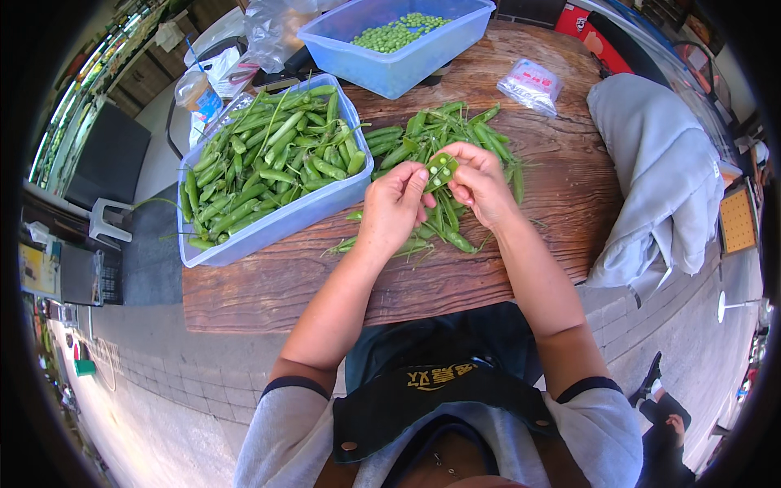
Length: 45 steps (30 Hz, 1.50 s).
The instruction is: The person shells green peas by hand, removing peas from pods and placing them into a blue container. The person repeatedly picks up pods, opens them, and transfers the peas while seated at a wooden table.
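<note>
Between my two hands a green pea pod point(440, 172) is split apart, with several round peas showing inside. My left hand point(396, 201) grips its left edge with thumb and fingers, while my right hand point(481, 183) pinches its right side. Beneath and behind the hands, a loose heap of pea pods point(451, 229) lies on the wooden table point(293, 283). To the left stands a translucent plastic bin point(274, 229) filled with whole pods point(277, 152). Farther back, a second translucent bin point(390, 70) holds shelled peas point(390, 38).
A small clear plastic packet point(531, 85) lies at the back right. Grey cloth point(656, 177) drapes over the table's right edge. Behind the pod bin are a drink cup point(198, 96) and plastic bags point(268, 36). At lower right, a person's leg and hand show.
</note>
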Available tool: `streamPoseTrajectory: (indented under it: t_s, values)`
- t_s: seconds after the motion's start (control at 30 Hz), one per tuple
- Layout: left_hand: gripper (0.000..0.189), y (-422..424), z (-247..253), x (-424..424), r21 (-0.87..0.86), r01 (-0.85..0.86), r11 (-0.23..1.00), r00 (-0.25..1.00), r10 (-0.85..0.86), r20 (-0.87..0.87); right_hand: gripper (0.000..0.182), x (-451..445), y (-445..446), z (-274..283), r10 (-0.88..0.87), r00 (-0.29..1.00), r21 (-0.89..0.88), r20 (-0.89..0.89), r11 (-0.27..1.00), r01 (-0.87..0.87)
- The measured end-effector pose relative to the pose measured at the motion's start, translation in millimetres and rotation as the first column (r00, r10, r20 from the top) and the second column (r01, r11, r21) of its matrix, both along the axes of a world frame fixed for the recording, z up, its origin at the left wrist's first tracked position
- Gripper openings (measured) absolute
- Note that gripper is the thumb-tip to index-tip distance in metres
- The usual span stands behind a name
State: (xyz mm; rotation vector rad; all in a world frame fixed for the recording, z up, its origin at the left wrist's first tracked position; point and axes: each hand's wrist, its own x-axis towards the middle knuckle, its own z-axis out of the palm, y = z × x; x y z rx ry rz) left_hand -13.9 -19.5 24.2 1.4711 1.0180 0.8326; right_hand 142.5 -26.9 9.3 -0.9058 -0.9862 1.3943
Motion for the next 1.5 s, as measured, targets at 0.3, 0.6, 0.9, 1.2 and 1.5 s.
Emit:
streamPoseTrajectory:
  t_s: [0.3, 0.6, 0.9, 1.2, 1.5]
  values:
    - [0.006, 7.0, -16.5, -4.0, 0.166, 0.009, 0.986, 1.0, -0.005, -0.023, 0.014, 9.1, -4.0, 13.4, 0.205, 0.943, -0.118, 0.264, 0.977, -0.179]
    - [0.013, 4.0, -11.9, -1.9, 0.163, -0.079, 0.983, 0.985, 0.053, 0.162, 0.021, -1.4, -2.4, 5.0, 0.407, 0.912, -0.172, 0.048, 0.903, -0.394]
    - [0.01, 0.8, -8.7, -0.2, 0.286, -0.118, 0.951, 0.993, 0.117, 0.021, 0.021, 1.4, -4.5, 11.9, 0.323, 0.939, -0.327, -0.119, 0.88, -0.344]
    - [0.012, -0.6, -10.3, 0.0, 0.499, -0.201, 0.843, 0.978, 0.203, 0.052, 0.019, 22.6, 4.5, -0.1, 0.136, 0.975, -0.216, 0.173, 0.972, -0.097]
    - [0.015, 8.3, 36.3, -39.2, 0.816, -0.158, 0.555, 0.839, 0.512, -0.186, 0.015, 46.1, 9.1, 4.2, -0.173, 0.985, -0.118, 0.006, 0.978, 0.173]
